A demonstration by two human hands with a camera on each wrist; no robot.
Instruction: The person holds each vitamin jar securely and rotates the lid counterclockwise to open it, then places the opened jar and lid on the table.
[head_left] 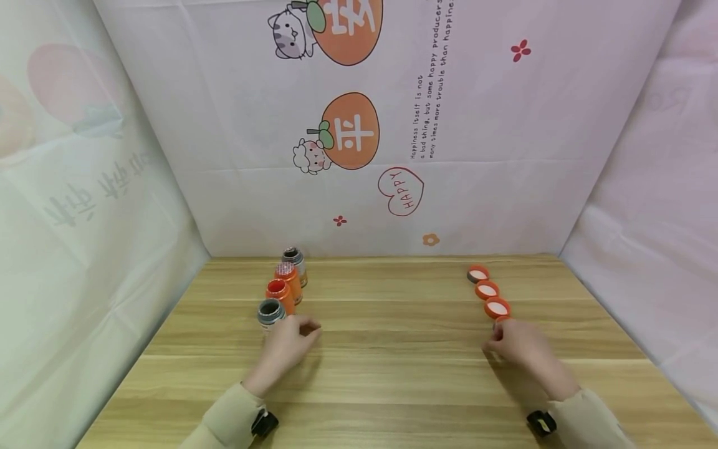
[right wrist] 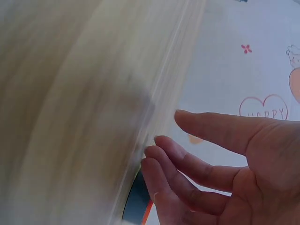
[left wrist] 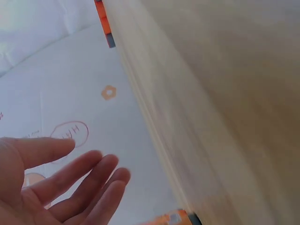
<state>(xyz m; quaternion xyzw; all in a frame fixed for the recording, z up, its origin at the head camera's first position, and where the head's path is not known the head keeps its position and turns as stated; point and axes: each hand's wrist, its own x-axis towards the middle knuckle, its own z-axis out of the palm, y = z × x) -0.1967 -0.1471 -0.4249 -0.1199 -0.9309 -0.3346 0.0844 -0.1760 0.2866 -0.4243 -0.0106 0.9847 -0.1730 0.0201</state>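
Note:
My left hand hovers beside the nearest jar, a grey-topped open one. In the left wrist view its thumb and fingers stand apart and hold nothing. Behind that jar, a row runs away from me: an open orange jar with a red inside, an orange jar with a speckled pale top and a dark-mouthed jar. On the right, my right hand partly covers the nearest lid. Its fingers are loosely bent, with a gap to the thumb. A dark lid edge shows by the fingertips; contact cannot be told.
Beyond the right hand several round lids with white insides line up, among them an orange-rimmed lid and the farthest lid. The wood-grain table ends at a printed white cloth. Cloth also hangs at both sides.

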